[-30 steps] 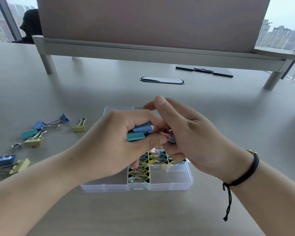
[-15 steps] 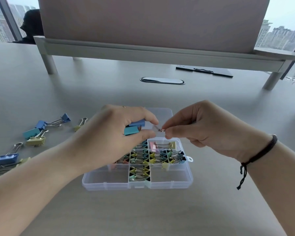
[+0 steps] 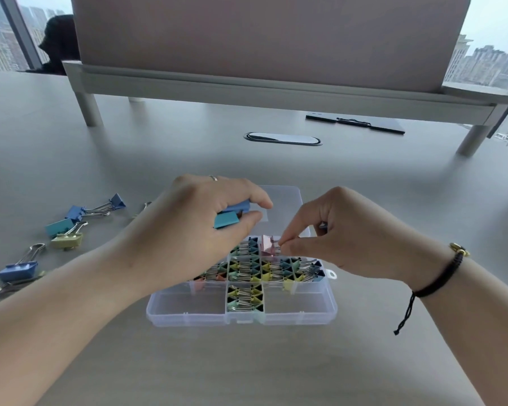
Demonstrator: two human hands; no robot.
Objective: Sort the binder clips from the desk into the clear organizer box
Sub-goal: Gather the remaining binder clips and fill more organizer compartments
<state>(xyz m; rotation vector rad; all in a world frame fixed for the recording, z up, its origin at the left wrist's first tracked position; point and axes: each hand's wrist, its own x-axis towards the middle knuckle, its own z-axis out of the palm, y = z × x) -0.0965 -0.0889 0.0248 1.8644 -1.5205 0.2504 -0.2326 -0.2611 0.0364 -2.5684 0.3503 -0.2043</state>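
The worktop [image 3: 364,200] spreads grey under both your arms, with a raised shelf [image 3: 276,86] across its far side, well beyond your fingers. A dark clipboard [image 3: 355,124] lies under that shelf, far ahead of your right hand.

The clear organizer box [image 3: 299,315] sits directly below your fingers, its open lid [image 3: 288,200] lying flat on the far side. Several middle compartments are packed with small binder clips [image 3: 255,269] in yellow, green, blue and pink; the near-left and near-right compartments show only clear plastic.

Your left hand [image 3: 194,227] hovers over the box's far-left part, fingers curled around 2 blue binder clips [image 3: 232,213], 1 lighter and 1 darker, which poke out between thumb and forefinger. A ring shows on 1 finger.

Your right hand [image 3: 349,238] is just beside the left, over the box's far-right part. Its thumb and forefinger are pressed together, pinching the wire handle of a pink binder clip [image 3: 267,244], which hangs at a far compartment, right above the packed rows; you cannot tell whether it touches the box. A black cord bracelet [image 3: 440,273] circles that wrist.

Loose binder clips [image 3: 68,230], blue, teal and pale yellow, lie scattered on the worktop well to the left of your left hand.
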